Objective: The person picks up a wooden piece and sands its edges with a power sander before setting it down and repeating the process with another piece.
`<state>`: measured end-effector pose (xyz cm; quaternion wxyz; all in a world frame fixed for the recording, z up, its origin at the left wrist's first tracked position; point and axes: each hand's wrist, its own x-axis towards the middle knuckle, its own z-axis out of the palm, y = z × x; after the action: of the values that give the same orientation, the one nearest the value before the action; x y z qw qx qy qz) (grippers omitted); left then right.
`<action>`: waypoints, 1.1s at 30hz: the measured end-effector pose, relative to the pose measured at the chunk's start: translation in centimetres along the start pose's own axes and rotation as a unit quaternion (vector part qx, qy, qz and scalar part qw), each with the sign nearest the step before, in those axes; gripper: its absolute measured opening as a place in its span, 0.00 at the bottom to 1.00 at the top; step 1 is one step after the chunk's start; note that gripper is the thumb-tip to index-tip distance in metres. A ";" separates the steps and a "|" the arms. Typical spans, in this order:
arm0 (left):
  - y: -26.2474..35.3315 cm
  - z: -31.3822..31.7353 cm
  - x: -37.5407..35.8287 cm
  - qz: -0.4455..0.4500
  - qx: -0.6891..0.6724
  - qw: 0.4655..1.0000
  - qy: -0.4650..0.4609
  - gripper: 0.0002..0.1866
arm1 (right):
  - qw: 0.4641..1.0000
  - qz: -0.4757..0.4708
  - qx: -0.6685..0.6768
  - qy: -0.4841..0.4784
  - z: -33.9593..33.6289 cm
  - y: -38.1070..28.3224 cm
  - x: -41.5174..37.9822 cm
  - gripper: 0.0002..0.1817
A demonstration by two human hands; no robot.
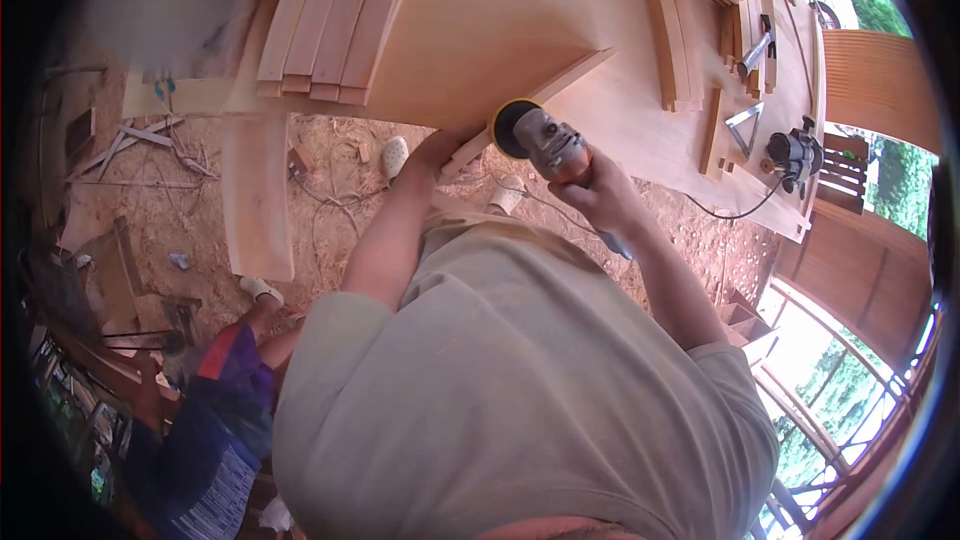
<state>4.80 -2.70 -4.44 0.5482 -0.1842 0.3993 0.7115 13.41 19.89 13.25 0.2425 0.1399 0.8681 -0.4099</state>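
My right hand (605, 195) is closed round the body of an angle grinder (555, 147). A dark disc (514, 128) with a yellow rim is fitted on it and lies against or just over a narrow wooden strip (575, 72); contact cannot be made out. My left hand (452, 143) grips that strip close to its near end, its fingers partly hidden. The strip slants across the front edge of a large plywood worktop (480, 40), its near end sticking out toward my body.
Several planks (335, 15) lie at the worktop's left. More strips (668, 35), a hammer (757, 52), a triangular square (742, 128) and a corded router (795, 155) are at right. Cords (340, 202) cross the dirt floor. Another person (225, 420) is at lower left.
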 end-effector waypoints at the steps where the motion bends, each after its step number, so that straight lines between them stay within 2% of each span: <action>1: -0.6 -0.6 0.6 0.017 -0.015 1.000 -0.016 0.18 | 1.000 0.009 0.014 0.013 -0.5 0.4 0.4 0.27; 3: -0.9 -1.1 1.4 0.032 -0.024 0.998 -0.040 0.19 | 0.999 0.010 0.026 0.028 -1.6 1.6 1.3 0.26; 5: -1.0 -1.0 1.3 0.038 -0.026 0.999 -0.015 0.18 | 0.998 0.021 0.028 0.046 -3.3 1.5 1.7 0.25; 10: -0.2 -0.6 0.4 0.029 -0.018 0.999 -0.019 0.18 | 0.994 0.043 0.068 0.073 -6.8 4.3 4.2 0.25; 15: -0.8 -1.3 0.9 0.036 -0.028 0.999 -0.016 0.18 | 0.992 0.041 0.051 0.112 -10.2 6.5 6.6 0.26; 18: -0.9 -1.9 1.0 0.061 0.015 0.997 -0.054 0.18 | 0.984 0.073 0.024 0.162 -11.9 6.4 6.9 0.26; 20: -1.2 -2.5 1.9 0.002 -0.025 0.999 -0.025 0.17 | 0.978 0.068 0.007 0.197 -12.8 7.4 7.1 0.25; 21: -1.4 -2.6 2.1 -0.011 -0.020 1.000 0.021 0.17 | 0.976 0.025 0.045 0.213 -12.7 8.5 7.4 0.25; 22: -1.5 -2.2 2.2 -0.014 -0.021 0.997 0.073 0.17 | 0.972 0.024 0.077 0.222 -12.6 9.8 7.6 0.21; 23: -1.5 -1.8 1.7 0.015 -0.013 0.997 0.078 0.16 | 0.952 -0.050 0.154 0.258 -11.5 11.0 8.0 0.15; 24: -1.3 -3.0 1.6 0.028 -0.003 1.000 -0.002 0.17 | 0.947 -0.005 0.194 0.256 -11.1 14.8 9.1 0.11; 25: -1.4 -3.7 1.8 0.004 -0.030 0.999 -0.018 0.18 | 0.939 -0.017 0.236 0.248 -10.1 12.2 7.1 0.09; 26: -1.6 -4.2 2.0 -0.027 -0.054 0.997 -0.043 0.20 | 0.937 0.014 0.246 0.246 -9.3 13.2 6.4 0.08; 30: -2.3 -3.4 -1.3 -0.005 -0.026 0.999 -0.045 0.20 | 0.952 -0.004 0.226 0.207 -5.7 11.0 2.4 0.10; 32: -3.0 -3.9 -0.9 0.008 -0.094 0.992 -0.088 0.23 | 0.954 -0.018 0.244 0.175 -4.3 10.1 1.2 0.09; 33: -3.6 -4.6 0.0 0.040 -0.095 0.991 -0.087 0.21 | 0.955 -0.020 0.244 0.169 -3.8 9.2 0.9 0.09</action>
<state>7.30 -5.90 -8.59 0.5318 -0.1573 0.2875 0.7809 15.56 28.63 8.87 0.0425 0.2441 0.7725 -0.5847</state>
